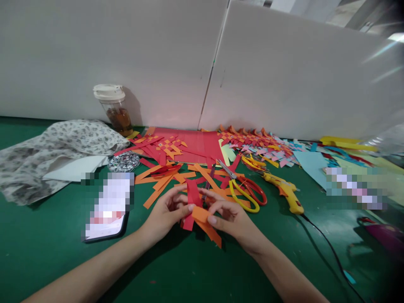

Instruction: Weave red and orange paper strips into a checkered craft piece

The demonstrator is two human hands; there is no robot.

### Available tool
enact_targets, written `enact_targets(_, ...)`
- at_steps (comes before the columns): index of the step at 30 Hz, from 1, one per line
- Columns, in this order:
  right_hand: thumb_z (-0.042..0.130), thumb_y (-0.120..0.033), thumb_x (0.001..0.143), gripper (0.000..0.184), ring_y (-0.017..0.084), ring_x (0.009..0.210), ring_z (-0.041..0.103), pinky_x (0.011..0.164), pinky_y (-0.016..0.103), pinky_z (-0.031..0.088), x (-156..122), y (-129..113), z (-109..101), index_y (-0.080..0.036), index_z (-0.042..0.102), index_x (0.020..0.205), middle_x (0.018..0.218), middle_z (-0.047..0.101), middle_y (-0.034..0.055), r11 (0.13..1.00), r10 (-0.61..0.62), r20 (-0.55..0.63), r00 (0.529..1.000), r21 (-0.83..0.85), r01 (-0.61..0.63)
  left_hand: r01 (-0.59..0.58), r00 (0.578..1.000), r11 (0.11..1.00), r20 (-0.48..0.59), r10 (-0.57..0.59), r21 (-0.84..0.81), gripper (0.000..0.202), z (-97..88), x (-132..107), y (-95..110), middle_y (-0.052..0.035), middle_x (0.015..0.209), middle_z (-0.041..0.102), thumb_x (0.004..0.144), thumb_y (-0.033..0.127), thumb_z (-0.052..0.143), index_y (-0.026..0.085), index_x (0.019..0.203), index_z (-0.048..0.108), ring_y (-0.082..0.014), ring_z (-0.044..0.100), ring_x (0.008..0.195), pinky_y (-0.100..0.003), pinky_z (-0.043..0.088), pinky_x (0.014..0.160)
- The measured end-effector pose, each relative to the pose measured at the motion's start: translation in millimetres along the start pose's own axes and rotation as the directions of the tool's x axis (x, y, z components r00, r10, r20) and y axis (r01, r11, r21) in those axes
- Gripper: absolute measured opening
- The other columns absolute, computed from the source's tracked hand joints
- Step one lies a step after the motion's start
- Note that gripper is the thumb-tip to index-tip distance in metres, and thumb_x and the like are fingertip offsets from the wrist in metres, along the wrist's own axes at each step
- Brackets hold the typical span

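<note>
One red paper strip [193, 194] and one folded orange paper strip [200, 215] are pinched over the green counter [176, 271] between the left hand [168, 209] and right hand [232, 219], edges best aligned before creases are pressed.

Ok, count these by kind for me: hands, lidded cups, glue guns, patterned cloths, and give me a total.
Hands: 2, the left hand and right hand
Lidded cup: 1
Glue gun: 1
Patterned cloth: 1
Total: 5
</note>
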State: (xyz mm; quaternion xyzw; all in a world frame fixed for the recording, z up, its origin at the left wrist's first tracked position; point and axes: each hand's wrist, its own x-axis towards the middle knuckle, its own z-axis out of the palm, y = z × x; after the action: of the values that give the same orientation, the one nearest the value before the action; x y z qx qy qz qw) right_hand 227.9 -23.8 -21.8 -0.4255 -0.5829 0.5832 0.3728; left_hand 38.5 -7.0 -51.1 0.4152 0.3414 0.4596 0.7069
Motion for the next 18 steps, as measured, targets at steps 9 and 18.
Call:
enact_targets(9, 0.070, -0.035, 0.068, 0.017, 0.010, 0.066, 0.055, 0.065, 0.022, 0.043, 3.0, 8.2, 4.3, -0.020, 0.063, 0.072, 0.071, 0.062, -0.0019, 0.994, 0.102, -0.157, 0.982, -0.024, -0.107, -0.051, 0.999, 0.994, 0.000, 0.051, 0.099, 0.040, -2.7, -0.6, -4.8, 0.0020, 0.078, 0.058, 0.069, 0.026, 0.068, 0.021, 0.103, 0.048, -0.0051, 0.048, 0.047, -0.019, 0.044, 0.045)
enact_targets(18, 0.074, -0.032, 0.063, 0.020, 0.007, 0.055, 0.048, 0.051, 0.019, 0.037, -2.1, 6.6, 4.3, -0.016, 0.064, 0.068, 0.063, 0.057, -0.0029, 0.964, 0.248, 0.094, 0.964, 0.072, -0.255, -0.174, 0.983, 0.940, 0.000, 0.182, 0.294, 0.056, 3.2, -7.5, 3.3, -0.0052, 0.127, 0.048, 0.073, 0.016, 0.062, 0.032, 0.124, 0.046, -0.0099, 0.055, 0.070, -0.022, 0.047, 0.063)
